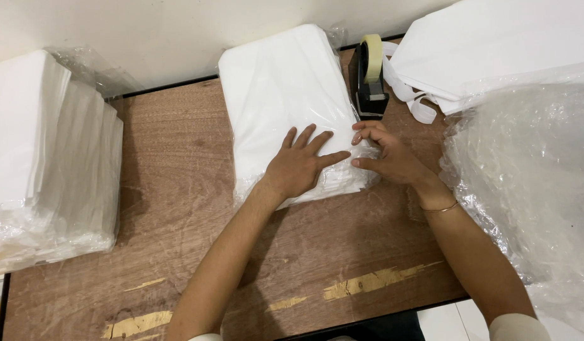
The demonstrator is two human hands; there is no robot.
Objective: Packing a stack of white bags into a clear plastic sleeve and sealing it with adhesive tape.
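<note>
White folded fabric sealed in a clear plastic bag, a flat rectangular packet [286, 95], lies in the upper middle of the frame on a worn brown wooden table [178, 189]. A person's left hand [299, 165] rests flat on the packet's lower right part, palm down, fingers spread and open. The right hand [387, 155] sits at the packet's right edge, fingertips curled and pinching the loose plastic film there; a thin gold bangle [440, 208] circles its wrist.

Just beyond the right hand, touching the packet's right side, stands a black desktop tape dispenser [369, 76] holding a roll of yellowish tape.

At the left edge of the frame lies a thick stack of white fabric pieces in clear plastic [46, 158], well apart from the hands. In the upper right corner sits another pile of white fabric with loop handles [488, 44], and below it, along the right edge, a heap of crumpled clear plastic bags [532, 183].
</note>
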